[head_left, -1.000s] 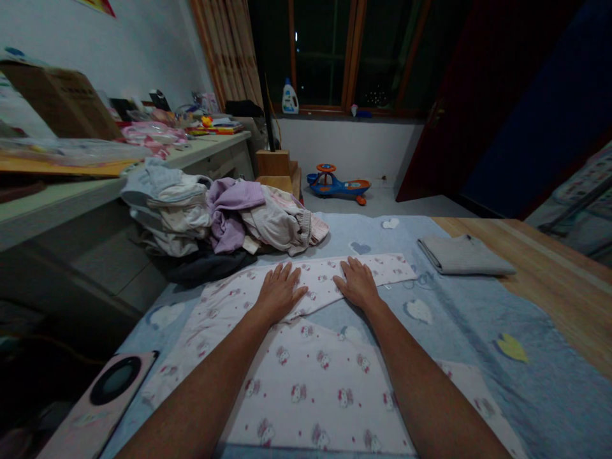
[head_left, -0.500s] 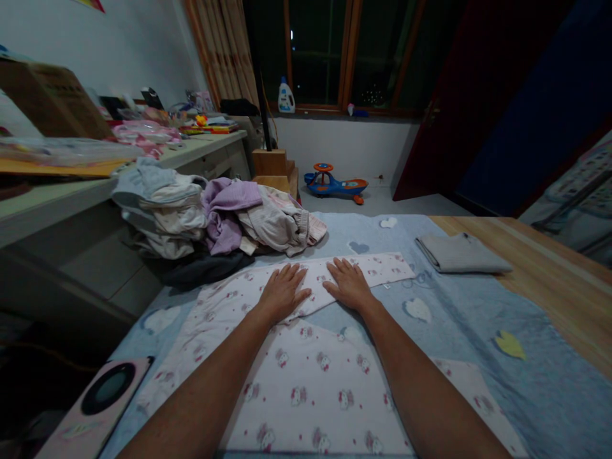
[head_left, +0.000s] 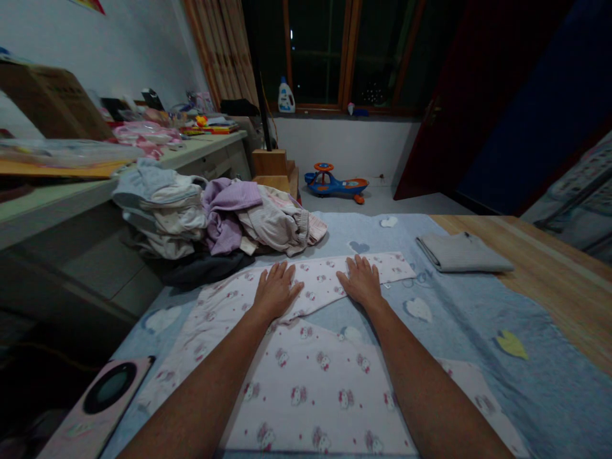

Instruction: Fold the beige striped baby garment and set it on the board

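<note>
A white garment with a small pink cat print [head_left: 306,382] lies spread on a light blue blanket [head_left: 478,331]. Its far part is folded across as a long strip. My left hand [head_left: 276,290] rests flat on that strip, fingers apart and pointing away from me. My right hand [head_left: 362,280] lies flat on the same strip a little to the right, fingers also stretched out. Neither hand holds anything. Both forearms reach forward over the garment's near part.
A heap of unfolded clothes [head_left: 215,220] lies at the blanket's far left. A folded grey garment [head_left: 461,253] sits at the right, by the bare wooden surface [head_left: 559,274]. A pink phone [head_left: 100,398] lies at the near left. A cluttered desk [head_left: 95,166] stands left; a toy car [head_left: 335,185] is on the floor.
My hands drew closer together on the folded strip, then slid apart again, the right one moving right along the strip. The garment stays in place.
</note>
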Demonstrator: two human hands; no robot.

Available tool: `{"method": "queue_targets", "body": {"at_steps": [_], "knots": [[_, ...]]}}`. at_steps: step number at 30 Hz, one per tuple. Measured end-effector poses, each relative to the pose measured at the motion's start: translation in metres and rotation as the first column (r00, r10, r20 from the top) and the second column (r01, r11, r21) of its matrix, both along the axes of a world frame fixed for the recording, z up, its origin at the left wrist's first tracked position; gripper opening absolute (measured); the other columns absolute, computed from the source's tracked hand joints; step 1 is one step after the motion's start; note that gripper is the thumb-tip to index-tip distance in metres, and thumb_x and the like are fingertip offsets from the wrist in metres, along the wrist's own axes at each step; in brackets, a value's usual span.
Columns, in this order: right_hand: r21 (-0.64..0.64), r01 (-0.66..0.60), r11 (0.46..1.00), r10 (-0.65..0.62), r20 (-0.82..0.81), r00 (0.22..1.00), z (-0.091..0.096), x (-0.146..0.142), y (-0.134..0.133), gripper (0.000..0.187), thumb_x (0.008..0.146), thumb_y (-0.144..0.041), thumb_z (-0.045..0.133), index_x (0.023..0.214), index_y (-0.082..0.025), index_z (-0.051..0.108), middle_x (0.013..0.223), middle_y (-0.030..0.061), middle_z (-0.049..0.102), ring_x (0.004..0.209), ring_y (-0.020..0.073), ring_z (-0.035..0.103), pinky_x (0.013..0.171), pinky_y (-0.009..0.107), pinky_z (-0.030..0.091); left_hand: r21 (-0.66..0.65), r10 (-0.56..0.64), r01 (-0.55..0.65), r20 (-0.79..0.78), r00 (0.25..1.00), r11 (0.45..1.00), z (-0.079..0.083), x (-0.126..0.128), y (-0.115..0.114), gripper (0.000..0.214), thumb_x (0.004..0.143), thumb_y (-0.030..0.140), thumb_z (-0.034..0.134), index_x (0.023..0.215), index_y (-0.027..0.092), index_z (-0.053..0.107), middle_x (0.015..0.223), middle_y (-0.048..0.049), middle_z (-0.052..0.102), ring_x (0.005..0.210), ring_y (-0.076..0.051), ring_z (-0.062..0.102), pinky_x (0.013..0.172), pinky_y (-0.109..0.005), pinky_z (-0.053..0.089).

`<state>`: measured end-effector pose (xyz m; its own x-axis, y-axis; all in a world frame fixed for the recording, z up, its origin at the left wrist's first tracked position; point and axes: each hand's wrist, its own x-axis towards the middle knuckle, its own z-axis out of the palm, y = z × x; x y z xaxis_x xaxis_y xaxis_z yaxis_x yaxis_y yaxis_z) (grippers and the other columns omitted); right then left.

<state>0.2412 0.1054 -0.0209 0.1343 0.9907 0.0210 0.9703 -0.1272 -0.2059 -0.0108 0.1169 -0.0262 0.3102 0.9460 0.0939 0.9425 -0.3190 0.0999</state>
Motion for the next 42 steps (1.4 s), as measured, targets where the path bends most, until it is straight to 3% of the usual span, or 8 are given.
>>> {"method": "queue_targets", "body": {"at_steps": [2,5,9,13,18,23,31,42], "knots": [[0.025,-0.025,0.999,0.025,0.006,1.0,-0.001,0.0,0.001,0.063,0.098,-0.05,0.042,0.149,-0.013,0.042,0.161,0.0162,0.03,0.149,0.0336,0.023,0.119,0.055,0.014,0.04,-0.046,0.045,0.03,0.999,0.998,-0.001,-0.001,0.002,0.053,0.097,0.048,0.044,0.141,0.02,0.05,0.159,-0.0149,0.037,0.146,-0.034,0.033,0.115,-0.059,0.03],[0.047,-0.144,0.988,0.144,0.007,0.99,-0.002,-0.001,0.002,0.053,0.1,-0.038,0.041,0.146,-0.012,0.045,0.159,0.0143,0.036,0.148,0.0286,0.027,0.121,0.05,0.014,0.114,-0.235,0.224,0.096,0.967,0.968,-0.004,0.0,0.006,0.042,0.097,0.034,0.046,0.135,0.02,0.057,0.158,-0.0121,0.04,0.147,-0.03,0.032,0.116,-0.054,0.032],[0.051,-0.272,0.961,0.273,-0.012,0.962,-0.002,-0.002,0.004,0.047,0.1,-0.028,0.039,0.143,-0.013,0.049,0.157,0.0114,0.04,0.147,0.025,0.031,0.121,0.042,0.019,0.128,-0.402,0.384,0.193,0.895,0.915,-0.01,0.003,0.009,0.039,0.097,0.022,0.04,0.127,0.019,0.064,0.143,-0.0107,0.059,0.134,-0.024,0.051,0.113,-0.045,0.042],[0.052,-0.278,0.959,0.278,-0.004,0.961,-0.003,-0.002,0.005,0.048,0.099,-0.028,0.04,0.144,-0.012,0.048,0.157,0.012,0.04,0.146,0.0265,0.032,0.12,0.043,0.021,0.126,-0.381,0.361,0.217,0.899,0.924,-0.009,0.005,0.008,0.041,0.096,0.022,0.04,0.128,0.016,0.064,0.138,-0.0124,0.062,0.128,-0.024,0.057,0.111,-0.044,0.044],[0.043,-0.276,0.96,0.277,0.001,0.961,-0.002,-0.002,0.004,0.049,0.1,-0.029,0.039,0.145,-0.013,0.047,0.158,0.0112,0.039,0.147,0.0267,0.031,0.12,0.044,0.02,-0.016,-0.35,0.353,0.091,0.932,0.936,0.015,0.016,0.004,0.044,0.091,0.023,0.046,0.133,0.018,0.058,0.14,-0.0106,0.059,0.13,-0.022,0.053,0.112,-0.036,0.041],[0.034,-0.272,0.962,0.272,0.0,0.962,-0.001,-0.002,0.003,0.05,0.1,-0.03,0.037,0.146,-0.014,0.045,0.159,0.0109,0.037,0.147,0.0254,0.029,0.12,0.044,0.019,-0.06,-0.194,0.192,-0.036,0.98,0.98,0.033,0.044,-0.001,0.046,0.095,0.04,0.046,0.139,0.027,0.05,0.127,-0.0105,0.061,0.119,-0.029,0.055,0.095,-0.043,0.047],[0.018,-0.24,0.971,0.24,0.009,0.971,-0.001,-0.002,0.003,0.051,0.099,-0.033,0.036,0.148,-0.018,0.044,0.16,0.0092,0.034,0.148,0.0273,0.027,0.12,0.048,0.018,0.068,-0.108,0.109,-0.015,0.994,0.992,0.007,0.048,0.0,0.052,0.097,0.056,0.039,0.139,0.03,0.05,0.134,-0.0091,0.056,0.124,-0.03,0.047,0.105,-0.048,0.036],[0.019,-0.105,0.994,0.105,0.0,0.994,0.002,-0.002,0.003,0.062,0.096,-0.043,0.043,0.149,-0.011,0.041,0.161,0.0139,0.031,0.149,0.033,0.023,0.119,0.055,0.014,-0.023,-0.097,0.097,0.007,0.995,0.995,0.001,0.046,0.009,0.065,0.098,0.058,0.031,0.149,0.02,0.04,0.16,-0.0128,0.035,0.148,-0.031,0.029,0.118,-0.055,0.023]]}}
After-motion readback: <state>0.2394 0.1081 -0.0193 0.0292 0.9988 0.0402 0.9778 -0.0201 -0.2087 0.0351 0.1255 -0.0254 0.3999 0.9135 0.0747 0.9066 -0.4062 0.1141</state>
